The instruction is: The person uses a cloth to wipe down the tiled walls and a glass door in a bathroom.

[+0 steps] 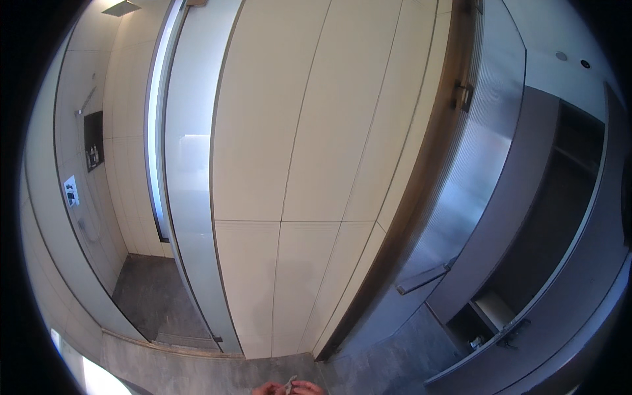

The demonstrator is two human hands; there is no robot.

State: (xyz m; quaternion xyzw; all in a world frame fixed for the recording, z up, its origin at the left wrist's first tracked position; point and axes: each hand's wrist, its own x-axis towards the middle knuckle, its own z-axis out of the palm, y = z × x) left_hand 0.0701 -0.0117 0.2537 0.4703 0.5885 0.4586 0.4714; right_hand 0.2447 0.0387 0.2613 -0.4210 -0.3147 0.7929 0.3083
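Note:
Both hands show only partly, at the very bottom edge of the head view. My left hand [268, 388] and my right hand [308, 388] meet with fingertips close together. Pinched between them is a small pale grey-beige item [291, 380], perhaps a scrap of cloth; its lower part is cut off by the frame. Beyond the hands lies the grey tiled floor [197, 365].
A beige tiled wall [316, 163] rises ahead. On the left is a glass-fronted shower with a shower head [121, 8] and a niche [94, 140] holding bottles. To the right stand a ribbed glass door [464, 168] with a bar handle [423, 280] and a dark open cabinet [548, 197].

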